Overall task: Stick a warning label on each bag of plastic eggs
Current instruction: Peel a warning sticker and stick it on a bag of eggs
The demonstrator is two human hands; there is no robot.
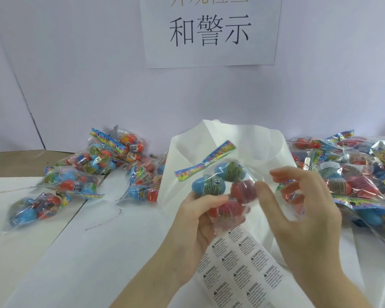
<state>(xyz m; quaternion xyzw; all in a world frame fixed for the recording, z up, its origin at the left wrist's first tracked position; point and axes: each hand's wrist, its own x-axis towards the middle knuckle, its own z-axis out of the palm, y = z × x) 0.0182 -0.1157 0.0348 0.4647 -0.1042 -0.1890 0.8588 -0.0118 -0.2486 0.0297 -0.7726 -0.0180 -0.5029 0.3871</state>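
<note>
Clear bag of blue and red plastic eggs [220, 187] held aloft, colourful header tilted; sheet of warning labels [238, 270] lying beneath.

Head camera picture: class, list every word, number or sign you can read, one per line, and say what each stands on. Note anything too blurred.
"和警示": white paper sign on the wall; the yellow line above it is cut off, unreadable.
"WARNING" with a triangle sign, repeated: label sheet under the hands; the small print is too small.
"6+": wrapper on a blue egg in the held bag.
Colourful bag headers and other egg wrappers: too blurred.
</note>
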